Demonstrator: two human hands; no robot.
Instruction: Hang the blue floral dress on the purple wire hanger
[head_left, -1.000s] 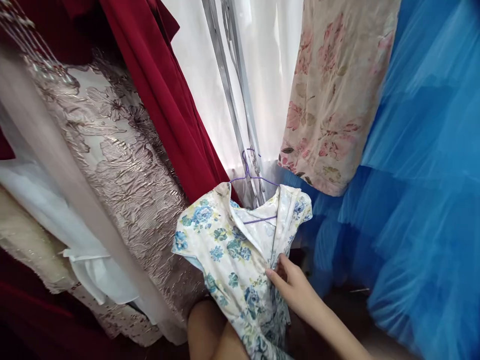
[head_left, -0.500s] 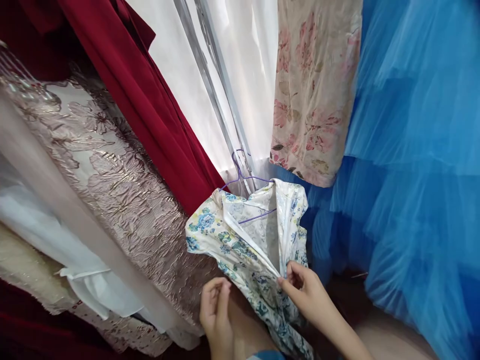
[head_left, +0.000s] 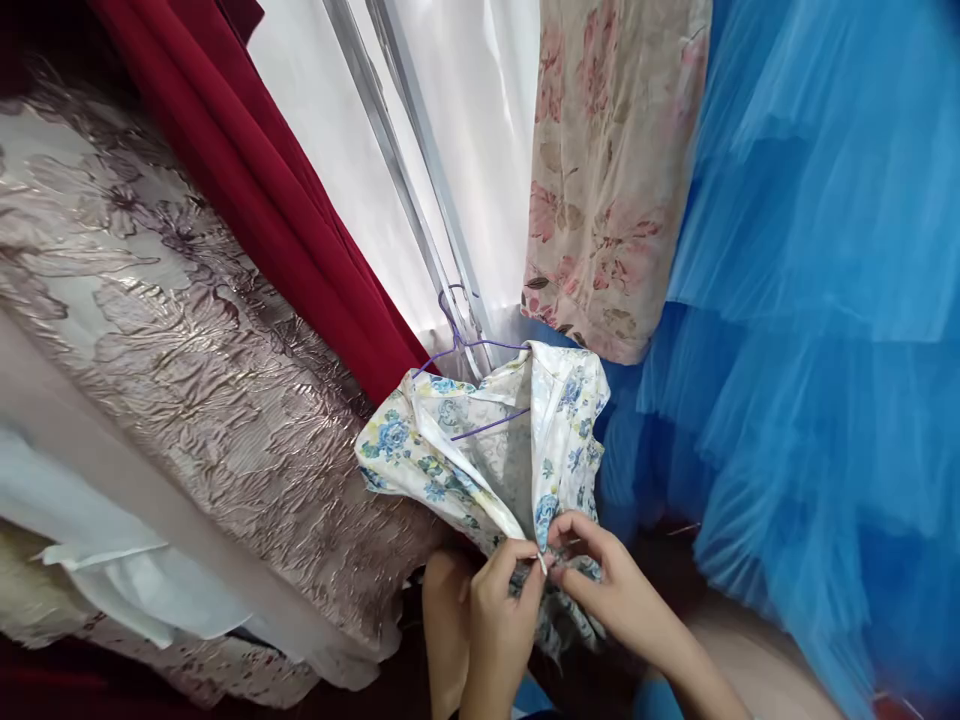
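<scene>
The floral garment [head_left: 465,490], white with blue flowers and green leaves, lies just below the middle of the view, at six o'clock. It hangs on a purple wire hanger [head_left: 491,423], whose lower bar shows through the open V of the neckline. The hanger's hook overlaps two slanting metal bars [head_left: 391,150] near the centre; whether it is hooked over one cannot be told.

Both hands work at the foot of that V, between five and six o'clock. The left hand [head_left: 499,600] pinches the white edge of the front between thumb and forefinger. The right hand [head_left: 600,580] comes in from five o'clock, its thumb and bent forefinger pinching the opposite edge, so the two sets of fingertips almost meet. A bare leg [head_left: 446,610] shows beside the left wrist.

Around them hang other clothes: a dark red garment [head_left: 289,230] at ten to eleven o'clock, a metallic pink brocade garment [head_left: 172,350] at nine and sheer white fabric [head_left: 142,590] at eight. White cloth [head_left: 487,150] fills twelve, a beige garment with pink flowers [head_left: 611,180] is at one, and layered blue tulle [head_left: 795,330] covers three.
</scene>
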